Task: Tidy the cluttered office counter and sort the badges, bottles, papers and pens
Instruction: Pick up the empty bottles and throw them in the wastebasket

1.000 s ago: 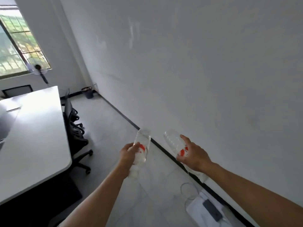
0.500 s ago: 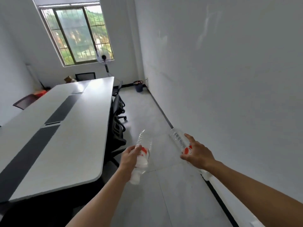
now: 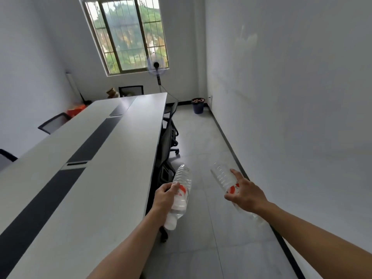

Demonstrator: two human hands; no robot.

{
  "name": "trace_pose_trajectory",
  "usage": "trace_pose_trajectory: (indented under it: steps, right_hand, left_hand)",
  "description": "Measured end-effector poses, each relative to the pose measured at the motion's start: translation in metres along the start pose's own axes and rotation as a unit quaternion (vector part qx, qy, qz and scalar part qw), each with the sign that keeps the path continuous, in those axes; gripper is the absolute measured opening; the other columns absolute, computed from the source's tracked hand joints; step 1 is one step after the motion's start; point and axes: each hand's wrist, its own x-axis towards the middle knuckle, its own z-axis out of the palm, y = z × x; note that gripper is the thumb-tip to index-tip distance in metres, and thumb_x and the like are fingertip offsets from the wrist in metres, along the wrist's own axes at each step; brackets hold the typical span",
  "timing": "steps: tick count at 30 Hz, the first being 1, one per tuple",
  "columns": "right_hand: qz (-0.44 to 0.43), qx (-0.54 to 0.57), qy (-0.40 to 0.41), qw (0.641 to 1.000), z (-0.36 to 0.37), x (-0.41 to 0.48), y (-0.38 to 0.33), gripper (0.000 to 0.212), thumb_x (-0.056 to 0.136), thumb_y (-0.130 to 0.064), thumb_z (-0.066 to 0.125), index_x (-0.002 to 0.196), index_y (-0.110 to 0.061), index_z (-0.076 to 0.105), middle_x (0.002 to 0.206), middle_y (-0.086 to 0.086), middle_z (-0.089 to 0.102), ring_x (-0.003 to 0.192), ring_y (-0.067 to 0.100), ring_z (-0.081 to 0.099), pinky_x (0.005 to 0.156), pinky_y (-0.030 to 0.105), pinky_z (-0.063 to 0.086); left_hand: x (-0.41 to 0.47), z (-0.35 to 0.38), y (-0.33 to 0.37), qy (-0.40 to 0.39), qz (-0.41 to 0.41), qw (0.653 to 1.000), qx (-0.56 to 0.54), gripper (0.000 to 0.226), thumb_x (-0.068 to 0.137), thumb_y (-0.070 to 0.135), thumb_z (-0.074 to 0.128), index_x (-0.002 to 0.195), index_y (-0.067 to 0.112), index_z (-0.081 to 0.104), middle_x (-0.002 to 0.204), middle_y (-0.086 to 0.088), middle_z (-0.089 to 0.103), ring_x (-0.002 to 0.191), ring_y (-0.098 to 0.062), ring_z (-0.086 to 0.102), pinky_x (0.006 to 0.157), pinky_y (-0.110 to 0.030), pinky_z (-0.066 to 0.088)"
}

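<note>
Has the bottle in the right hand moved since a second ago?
Yes. The right-hand bottle, held by the right hand, overlapped the black baseboard then; now it hangs over open floor, nearer the table.

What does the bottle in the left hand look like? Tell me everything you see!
The clear ribbed plastic bottle has a red and white label round its middle and a white cap at its lower end. It hangs tilted, cap down, in the air above the grey tiled floor, beside the long white table. The left hand grips it at the label, fingers curled round it.
</note>
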Motion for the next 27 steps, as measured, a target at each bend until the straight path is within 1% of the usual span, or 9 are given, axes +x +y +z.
trace_pose_trajectory:
  steps: [3,5,7,9,12,15,19,22,27]
  right_hand:
    - [0.018,0.005,0.019,1.000,-0.018,0.075,0.001,0.092,0.079,-0.050,0.068,0.151,-0.034,0.013,0.131,0.008,0.053,0.091,0.018,0.052,0.073,0.025,0.043]
    - [0.024,0.007,0.026,0.999,-0.024,0.118,0.011,0.093,0.078,-0.050,0.068,0.151,-0.035,0.012,0.131,0.007,0.053,0.093,0.019,0.053,0.073,0.026,0.045]
    - [0.033,0.008,0.028,0.999,-0.027,0.166,0.025,0.093,0.078,-0.052,0.067,0.150,-0.037,0.011,0.133,0.005,0.052,0.096,0.021,0.056,0.075,0.028,0.050]
    - [0.045,0.004,0.028,0.999,-0.029,0.214,0.041,0.093,0.077,-0.052,0.067,0.150,-0.037,0.012,0.134,0.004,0.052,0.100,0.023,0.058,0.076,0.029,0.050]
    - [0.042,-0.011,0.026,0.999,-0.033,0.293,0.067,0.093,0.077,-0.053,0.067,0.150,-0.036,0.012,0.135,0.005,0.053,0.104,0.026,0.060,0.074,0.028,0.047]
    - [0.034,-0.006,0.016,0.999,-0.041,0.381,0.089,0.094,0.077,-0.053,0.068,0.150,-0.035,0.012,0.136,0.006,0.053,0.104,0.026,0.060,0.075,0.029,0.049]
    - [0.011,-0.010,0.021,1.000,-0.076,0.511,0.101,0.095,0.076,-0.055,0.068,0.150,-0.035,0.013,0.133,0.007,0.055,0.099,0.025,0.061,0.076,0.031,0.053]
    - [-0.004,-0.020,0.022,1.000,-0.095,0.593,0.101,0.094,0.076,-0.054,0.069,0.150,-0.035,0.014,0.132,0.007,0.055,0.099,0.026,0.061,0.075,0.030,0.051]
    - [-0.024,-0.024,-0.003,0.999,-0.086,0.722,0.106,0.092,0.078,-0.051,0.069,0.150,-0.034,0.014,0.132,0.006,0.054,0.098,0.026,0.060,0.074,0.029,0.048]
  left_hand:
    - [0.078,0.022,0.037,-0.009,0.009,1.000,0.012,0.019,0.091,0.026,0.064,0.100,0.010,0.065,0.085,-0.009,0.068,0.070,-0.021,0.065,0.055,-0.028,0.052]
    - [0.122,0.041,0.052,-0.024,0.008,0.999,0.020,0.022,0.090,0.028,0.066,0.102,0.009,0.065,0.088,-0.010,0.069,0.073,-0.023,0.067,0.060,-0.031,0.055]
    - [0.173,0.063,0.062,-0.032,0.001,0.999,0.028,0.027,0.088,0.031,0.067,0.105,0.009,0.066,0.094,-0.013,0.070,0.080,-0.027,0.068,0.070,-0.038,0.058]
    - [0.220,0.084,0.069,-0.040,-0.003,0.999,0.031,0.027,0.087,0.032,0.068,0.104,0.011,0.066,0.097,-0.014,0.070,0.084,-0.029,0.069,0.076,-0.042,0.058]
    - [0.292,0.119,0.081,-0.040,-0.003,0.999,0.026,0.018,0.088,0.031,0.068,0.098,0.015,0.066,0.095,-0.013,0.070,0.084,-0.031,0.069,0.074,-0.042,0.059]
    - [0.362,0.154,0.096,-0.026,-0.006,1.000,0.016,0.017,0.090,0.028,0.066,0.099,0.013,0.065,0.092,-0.012,0.069,0.079,-0.028,0.068,0.074,-0.041,0.057]
    - [0.462,0.194,0.137,-0.013,-0.001,1.000,0.020,0.024,0.088,0.032,0.067,0.105,0.014,0.066,0.095,-0.012,0.070,0.086,-0.030,0.069,0.078,-0.044,0.058]
    - [0.525,0.212,0.157,0.002,-0.001,1.000,0.024,0.022,0.090,0.030,0.066,0.106,0.015,0.064,0.094,-0.010,0.070,0.086,-0.028,0.069,0.078,-0.042,0.058]
    - [0.648,0.226,0.170,0.039,-0.013,0.999,0.025,0.031,0.088,0.029,0.067,0.110,0.007,0.066,0.100,-0.013,0.069,0.089,-0.028,0.068,0.083,-0.043,0.056]
